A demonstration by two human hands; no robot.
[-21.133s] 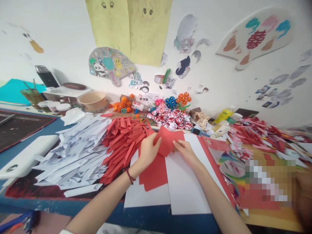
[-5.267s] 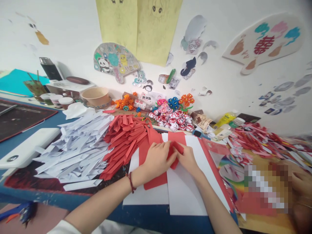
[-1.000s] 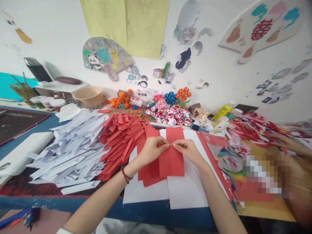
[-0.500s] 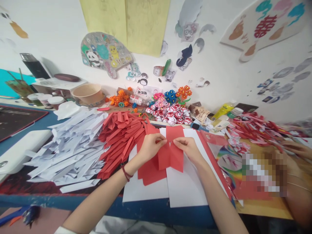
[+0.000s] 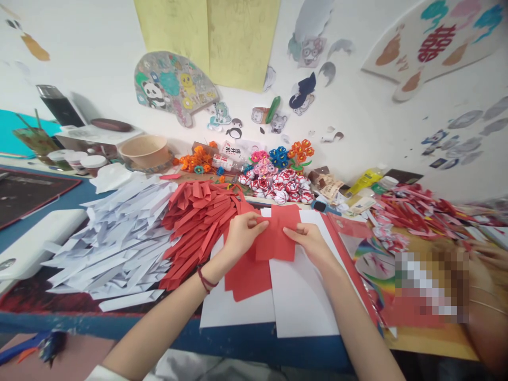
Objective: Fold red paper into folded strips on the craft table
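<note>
A small sheet of red paper (image 5: 275,241) with a crease down its middle is held up between my two hands. My left hand (image 5: 243,232) pinches its left edge between thumb and fingers. On the opposite edge my right hand (image 5: 308,241) grips it the same way. Beneath lie more red paper sheets (image 5: 250,280) on white paper sheets (image 5: 304,307). Left of my hands is a heap of folded red paper strips (image 5: 198,227), and beside that a heap of folded white paper strips (image 5: 115,243).
Red-and-white paper flowers (image 5: 283,185) are piled along the wall, near a wooden bowl (image 5: 143,151). A white case (image 5: 43,241) lies at the left. On the right, another person's arm (image 5: 484,296) works by a pile of red strips (image 5: 428,214). Pliers (image 5: 50,346) lie lower left.
The red sheet has been raised and flattened between my hands; its lower edge sits higher. My grip has moved from its top middle out to the side edges.
</note>
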